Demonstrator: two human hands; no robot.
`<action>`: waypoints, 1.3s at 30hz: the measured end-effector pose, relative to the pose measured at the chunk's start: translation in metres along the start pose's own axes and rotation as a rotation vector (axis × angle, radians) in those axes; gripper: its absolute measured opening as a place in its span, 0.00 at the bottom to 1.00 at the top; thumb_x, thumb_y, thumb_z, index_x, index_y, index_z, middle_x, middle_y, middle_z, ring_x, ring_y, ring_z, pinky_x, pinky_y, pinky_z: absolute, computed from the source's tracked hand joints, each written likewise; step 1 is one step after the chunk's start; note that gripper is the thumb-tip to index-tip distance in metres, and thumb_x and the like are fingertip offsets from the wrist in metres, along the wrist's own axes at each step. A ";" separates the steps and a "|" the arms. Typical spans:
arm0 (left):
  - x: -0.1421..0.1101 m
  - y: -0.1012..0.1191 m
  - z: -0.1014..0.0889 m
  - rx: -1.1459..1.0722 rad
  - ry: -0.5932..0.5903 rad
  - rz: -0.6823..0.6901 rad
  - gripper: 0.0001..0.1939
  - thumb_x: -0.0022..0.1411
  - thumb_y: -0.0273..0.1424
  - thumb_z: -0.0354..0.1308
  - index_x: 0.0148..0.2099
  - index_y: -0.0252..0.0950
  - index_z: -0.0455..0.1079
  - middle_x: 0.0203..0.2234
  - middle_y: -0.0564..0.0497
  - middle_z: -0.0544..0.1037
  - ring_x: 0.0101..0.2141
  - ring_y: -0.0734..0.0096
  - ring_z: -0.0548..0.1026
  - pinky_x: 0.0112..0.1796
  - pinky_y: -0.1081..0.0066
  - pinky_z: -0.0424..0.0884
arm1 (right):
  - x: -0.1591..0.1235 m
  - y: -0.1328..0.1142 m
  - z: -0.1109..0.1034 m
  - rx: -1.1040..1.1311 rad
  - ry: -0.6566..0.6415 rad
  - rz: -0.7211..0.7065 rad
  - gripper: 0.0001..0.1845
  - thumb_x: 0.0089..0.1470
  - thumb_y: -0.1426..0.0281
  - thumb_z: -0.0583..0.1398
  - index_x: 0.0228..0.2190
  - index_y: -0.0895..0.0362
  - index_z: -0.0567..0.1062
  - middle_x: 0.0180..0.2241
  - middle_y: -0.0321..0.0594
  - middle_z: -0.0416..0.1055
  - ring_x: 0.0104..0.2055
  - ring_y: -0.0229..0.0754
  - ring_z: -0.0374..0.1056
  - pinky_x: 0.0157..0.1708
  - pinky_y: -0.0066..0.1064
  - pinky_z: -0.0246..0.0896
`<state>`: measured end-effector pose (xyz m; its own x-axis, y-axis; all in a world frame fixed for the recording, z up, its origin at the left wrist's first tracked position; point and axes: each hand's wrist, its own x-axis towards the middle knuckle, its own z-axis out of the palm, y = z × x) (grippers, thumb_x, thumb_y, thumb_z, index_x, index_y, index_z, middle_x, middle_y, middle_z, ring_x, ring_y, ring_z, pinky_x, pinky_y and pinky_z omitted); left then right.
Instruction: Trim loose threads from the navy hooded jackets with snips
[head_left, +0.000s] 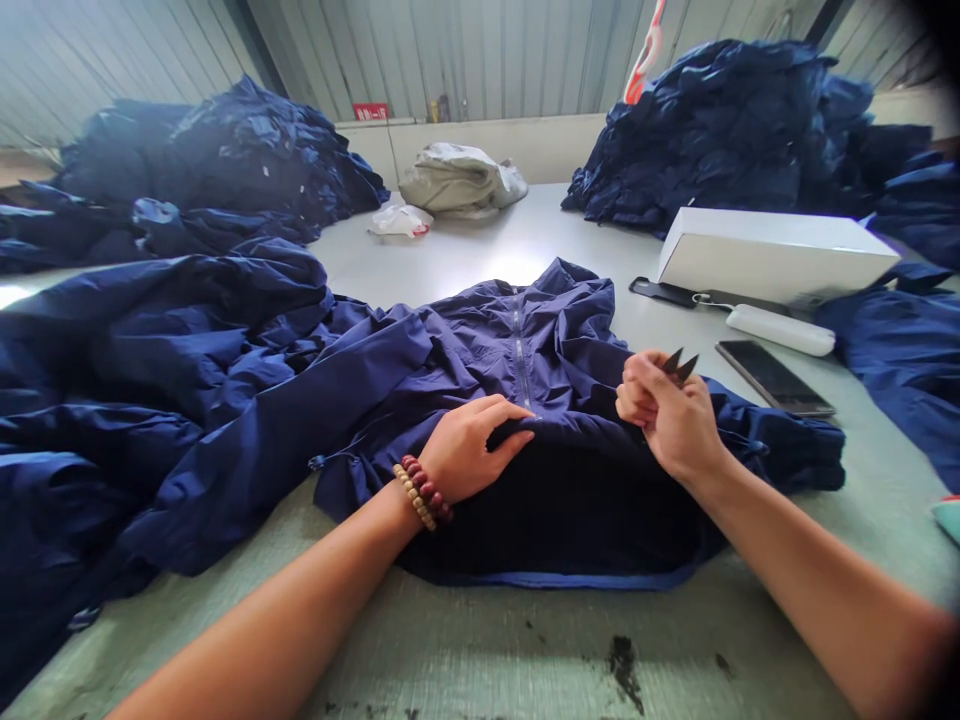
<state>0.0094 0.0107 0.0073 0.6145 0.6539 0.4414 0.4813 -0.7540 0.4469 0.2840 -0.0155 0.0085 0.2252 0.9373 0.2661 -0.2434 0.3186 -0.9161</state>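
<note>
A navy blue jacket (pixel 480 340) lies on the table with its zipper (pixel 519 350) facing up and its bottom hem toward me. My left hand (pixel 472 445) pinches the front hem near the zipper's lower end and lifts it, so the dark inside shows below. Two bead bracelets (pixel 424 490) circle that wrist. Closed around a pair of thread snips (pixel 681 366), my right hand (pixel 670 415) is over the jacket's right side. The two pointed blades stick up out of the fist; the rest of the snips is hidden by the fingers.
More navy garments (pixel 187 370) lie bunched at the left. Large garment piles stand at the back left (pixel 247 160) and back right (pixel 720 140). On the right are a white box (pixel 780 250), a white cabled device (pixel 780 330) and a phone (pixel 776 377). A pale cloth bundle (pixel 457 180) sits at the back.
</note>
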 end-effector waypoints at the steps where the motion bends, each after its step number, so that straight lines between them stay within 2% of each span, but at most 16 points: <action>1: 0.000 0.000 0.000 -0.004 -0.001 -0.002 0.09 0.73 0.33 0.64 0.53 0.40 0.78 0.44 0.50 0.84 0.45 0.63 0.83 0.48 0.64 0.77 | 0.006 -0.001 -0.005 0.062 0.065 0.014 0.25 0.60 0.52 0.70 0.24 0.52 0.66 0.17 0.23 0.47 0.18 0.31 0.42 0.18 0.29 0.40; 3: 0.000 0.000 -0.001 -0.009 -0.004 -0.004 0.09 0.73 0.34 0.64 0.54 0.41 0.78 0.45 0.50 0.84 0.46 0.62 0.83 0.49 0.63 0.77 | 0.020 -0.002 -0.017 0.094 0.254 0.000 0.29 0.58 0.49 0.70 0.24 0.51 0.61 0.17 0.22 0.43 0.18 0.31 0.38 0.17 0.29 0.38; 5: 0.000 0.000 -0.002 -0.007 -0.012 -0.011 0.10 0.73 0.34 0.64 0.54 0.41 0.78 0.45 0.50 0.84 0.46 0.62 0.83 0.49 0.63 0.77 | 0.030 -0.001 -0.029 0.034 0.402 -0.031 0.26 0.54 0.48 0.72 0.29 0.50 0.66 0.17 0.20 0.42 0.18 0.32 0.37 0.17 0.28 0.38; 8: 0.001 -0.001 -0.002 0.008 -0.019 -0.026 0.10 0.74 0.35 0.63 0.54 0.42 0.79 0.44 0.50 0.84 0.46 0.62 0.83 0.49 0.62 0.77 | 0.031 -0.001 -0.033 -0.139 0.409 -0.098 0.27 0.53 0.50 0.73 0.46 0.49 0.73 0.19 0.19 0.49 0.19 0.33 0.41 0.18 0.28 0.42; 11: 0.001 -0.001 -0.002 0.032 -0.020 -0.040 0.10 0.74 0.36 0.63 0.54 0.41 0.79 0.44 0.50 0.85 0.45 0.61 0.83 0.49 0.62 0.78 | 0.011 -0.004 -0.016 -0.323 0.249 -0.186 0.29 0.54 0.54 0.75 0.53 0.48 0.76 0.22 0.23 0.59 0.22 0.35 0.52 0.24 0.30 0.56; 15: 0.000 -0.003 -0.001 0.076 -0.008 -0.051 0.10 0.74 0.37 0.62 0.53 0.40 0.79 0.43 0.49 0.85 0.43 0.61 0.84 0.47 0.62 0.78 | -0.016 -0.008 0.006 -0.855 -0.288 -0.275 0.32 0.46 0.55 0.79 0.52 0.49 0.83 0.34 0.35 0.80 0.34 0.44 0.74 0.40 0.37 0.69; 17: 0.000 -0.005 0.000 0.080 -0.008 -0.059 0.10 0.75 0.37 0.61 0.52 0.39 0.80 0.43 0.49 0.86 0.43 0.61 0.84 0.46 0.63 0.79 | -0.020 -0.005 0.010 -1.094 -0.469 -0.301 0.26 0.54 0.54 0.75 0.52 0.49 0.83 0.43 0.40 0.85 0.42 0.49 0.79 0.46 0.39 0.70; 18: 0.000 -0.006 0.001 0.072 -0.013 -0.064 0.10 0.75 0.37 0.61 0.51 0.39 0.80 0.42 0.49 0.87 0.42 0.61 0.85 0.46 0.63 0.79 | -0.020 -0.003 0.009 -1.130 -0.501 -0.294 0.20 0.58 0.55 0.73 0.49 0.49 0.84 0.44 0.40 0.85 0.43 0.50 0.80 0.46 0.39 0.69; 20: 0.001 -0.006 0.001 0.042 -0.035 -0.078 0.11 0.76 0.38 0.60 0.49 0.39 0.80 0.41 0.49 0.87 0.41 0.61 0.85 0.45 0.64 0.79 | -0.017 0.002 0.008 -1.110 -0.537 -0.254 0.12 0.65 0.56 0.67 0.41 0.51 0.85 0.40 0.40 0.85 0.41 0.48 0.80 0.43 0.37 0.67; 24: 0.003 -0.003 0.001 -0.016 -0.093 -0.114 0.13 0.78 0.38 0.58 0.46 0.38 0.81 0.38 0.49 0.87 0.40 0.62 0.85 0.44 0.65 0.79 | -0.011 0.007 0.006 -1.026 -0.572 -0.150 0.27 0.71 0.52 0.57 0.25 0.53 0.77 0.24 0.36 0.74 0.27 0.41 0.66 0.31 0.34 0.56; 26: 0.002 0.000 -0.001 -0.003 -0.094 -0.092 0.12 0.76 0.40 0.60 0.51 0.39 0.80 0.43 0.48 0.87 0.43 0.61 0.85 0.48 0.63 0.79 | -0.008 0.007 0.005 -0.980 -0.562 -0.078 0.31 0.71 0.48 0.55 0.21 0.53 0.71 0.21 0.34 0.66 0.25 0.39 0.58 0.28 0.34 0.51; 27: 0.001 0.002 -0.001 0.015 -0.094 -0.064 0.15 0.74 0.41 0.63 0.56 0.40 0.78 0.48 0.47 0.85 0.46 0.60 0.84 0.50 0.61 0.79 | -0.007 0.007 0.004 -0.945 -0.553 -0.036 0.33 0.71 0.46 0.54 0.21 0.54 0.69 0.20 0.33 0.64 0.25 0.39 0.56 0.28 0.33 0.50; 29: -0.001 0.003 -0.001 0.069 -0.103 0.014 0.30 0.67 0.44 0.70 0.66 0.42 0.71 0.57 0.44 0.81 0.52 0.56 0.82 0.54 0.57 0.79 | -0.004 0.008 0.002 -0.864 -0.536 0.054 0.34 0.68 0.42 0.55 0.21 0.54 0.67 0.21 0.32 0.61 0.25 0.38 0.54 0.27 0.32 0.49; 31: -0.002 0.004 0.000 0.138 -0.119 0.091 0.37 0.65 0.44 0.73 0.71 0.43 0.66 0.61 0.43 0.78 0.55 0.54 0.81 0.56 0.55 0.79 | -0.001 0.009 -0.001 -0.780 -0.530 0.148 0.35 0.66 0.39 0.56 0.21 0.54 0.66 0.21 0.32 0.59 0.26 0.37 0.52 0.27 0.32 0.49; 36: -0.001 0.006 0.005 0.253 -0.114 0.159 0.25 0.73 0.42 0.65 0.67 0.42 0.71 0.47 0.46 0.84 0.46 0.59 0.83 0.50 0.60 0.79 | 0.003 0.010 -0.006 -0.582 -0.542 0.337 0.36 0.59 0.35 0.61 0.23 0.54 0.65 0.22 0.30 0.57 0.25 0.36 0.50 0.25 0.31 0.47; 39: 0.001 0.008 0.007 0.266 -0.079 0.133 0.20 0.75 0.40 0.63 0.64 0.40 0.73 0.44 0.47 0.84 0.43 0.61 0.84 0.48 0.61 0.79 | 0.001 0.009 -0.005 -0.569 -0.531 0.327 0.36 0.60 0.36 0.60 0.23 0.53 0.64 0.21 0.30 0.56 0.24 0.35 0.49 0.24 0.31 0.48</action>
<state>0.0179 0.0044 0.0062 0.7248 0.5494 0.4158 0.5340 -0.8293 0.1649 0.2864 -0.0122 -0.0011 -0.2822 0.9573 -0.0632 0.3249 0.0334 -0.9451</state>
